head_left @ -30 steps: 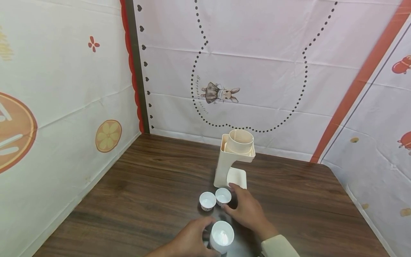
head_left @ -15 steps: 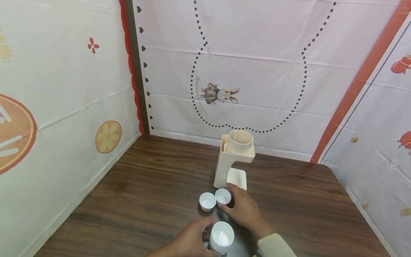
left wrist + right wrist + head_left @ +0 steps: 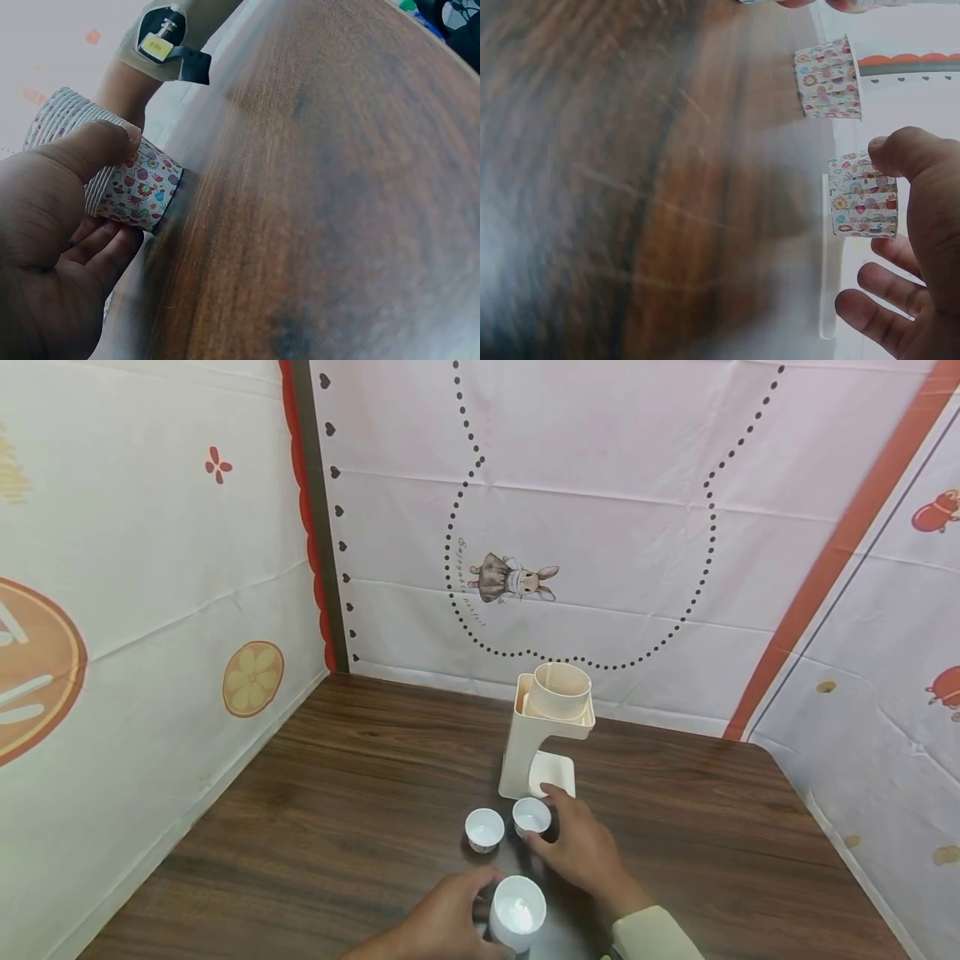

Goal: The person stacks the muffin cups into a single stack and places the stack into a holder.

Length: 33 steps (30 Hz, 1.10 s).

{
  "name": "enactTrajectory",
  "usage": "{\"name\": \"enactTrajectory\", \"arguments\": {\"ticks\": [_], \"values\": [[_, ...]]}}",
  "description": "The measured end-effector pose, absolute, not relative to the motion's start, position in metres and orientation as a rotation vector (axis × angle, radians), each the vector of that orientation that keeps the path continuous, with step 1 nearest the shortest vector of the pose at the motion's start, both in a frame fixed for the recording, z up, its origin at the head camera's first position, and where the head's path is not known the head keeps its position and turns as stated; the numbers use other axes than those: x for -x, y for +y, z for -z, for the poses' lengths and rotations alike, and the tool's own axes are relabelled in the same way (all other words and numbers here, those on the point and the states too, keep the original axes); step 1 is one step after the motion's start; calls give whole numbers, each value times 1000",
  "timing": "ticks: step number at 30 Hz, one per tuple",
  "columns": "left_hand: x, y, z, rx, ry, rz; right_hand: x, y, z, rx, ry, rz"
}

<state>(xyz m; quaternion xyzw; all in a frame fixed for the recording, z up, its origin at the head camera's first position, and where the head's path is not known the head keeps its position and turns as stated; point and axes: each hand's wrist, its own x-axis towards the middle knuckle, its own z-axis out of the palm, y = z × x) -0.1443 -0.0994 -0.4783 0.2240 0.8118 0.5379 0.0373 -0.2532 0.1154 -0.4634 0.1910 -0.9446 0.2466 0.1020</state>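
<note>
My left hand grips a stack of nested paper cups near the front of the table. In the left wrist view the stack shows several rims and a colourful print, with the thumb over its side and fingers beneath. My right hand pinches a single small paper cup between thumb and fingers. That cup has a floral print in the right wrist view. Just left of it, apart, another paper cup stands upright on the table, touched by neither hand.
A cream stand with a round open holder on top and a flat base plate stands behind the cups. The dark wooden table is bordered by printed cloth walls at the back and both sides.
My right hand has shifted slightly right with its paper cup, opening a gap from the other standing cup. The left hand and its stack have stayed almost in place.
</note>
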Motion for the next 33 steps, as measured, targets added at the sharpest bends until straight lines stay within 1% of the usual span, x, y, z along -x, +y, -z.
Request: {"name": "enactTrajectory", "arguments": {"ticks": [11,25,33], "values": [[144,-101,478,-747,2637,-1543,236,122,437,-553,-2771,-733],[143,-99,480,-760,2621,-1575,206,132,415,-619,-2714,-713],[143,-99,480,-770,2598,-1587,193,133,404,-703,-2647,-721]]}}
